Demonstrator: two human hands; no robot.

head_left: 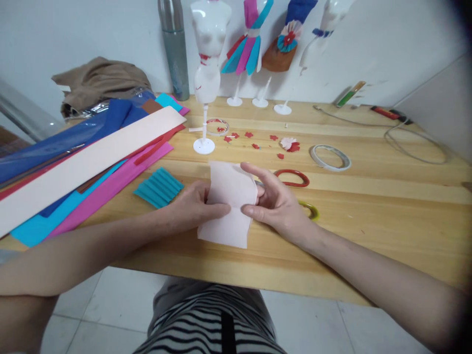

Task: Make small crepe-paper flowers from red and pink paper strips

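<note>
A pale pink sheet of crepe paper (230,228) is held just above the wooden table, its long side pointing away from me. My left hand (197,204) grips its left edge, thumb on top and fingers behind. From the right, my right hand (278,204) pinches the other edge with its thumb, the index finger stretched along the upper corner. Scissors with one red handle loop (294,178) and one yellow loop (311,211) lie partly hidden behind my right hand. Left of my left hand rests a pleated teal paper piece (159,188).
Coloured paper strips (92,160) lie stacked at the left. A white mannequin (208,54) stands at the back beside a flask (175,54); dressed forms (247,49) stand along the wall. Red paper flowers (249,134), a tape roll (331,157) and a cable (409,130) lie beyond my hands.
</note>
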